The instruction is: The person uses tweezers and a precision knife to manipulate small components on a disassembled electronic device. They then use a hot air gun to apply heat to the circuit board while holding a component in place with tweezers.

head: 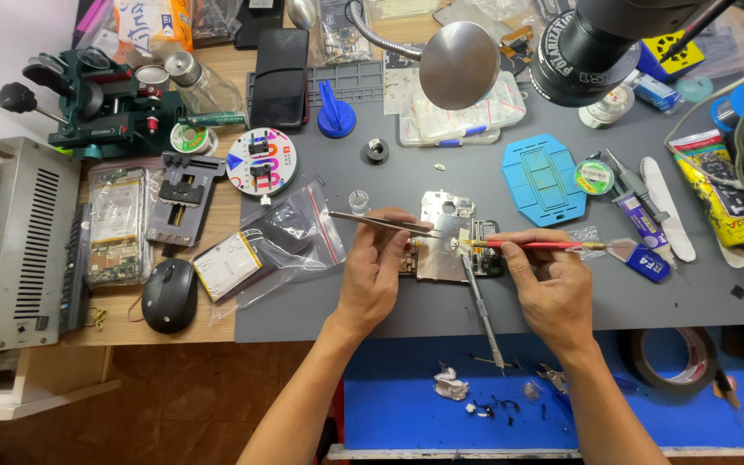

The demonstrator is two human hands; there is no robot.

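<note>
While the grey mat (320, 301) covers most of the surface (217, 65), the work sits near its middle, under a round lamp head (459, 65) and a black microscope lens (600, 47). To the left stand a grey metal box (10, 250), a green clamp fixture (96, 103) and a black mouse (169, 295); clear bags (290, 237) of parts lie between the mouse and the work. A blue moulded tray (544, 178) rests just right of centre.

Smaller and central is the phone circuit board (445, 250), lying flat on the mat with its metal shield plate up. It looks light, thin and stiff, and I judge it fragile: best held by its bare edges, never by the small components.

The left hand (376, 280) is closed around silver tweezers (385, 224), whose tips reach over the board's upper left part. The right hand (553, 288) pinches a slim red-handled brush (531, 244), its tip touching the board near the right edge. A second thin metal tool (482, 310) lies slanted between the two hands, which are apart.
</note>
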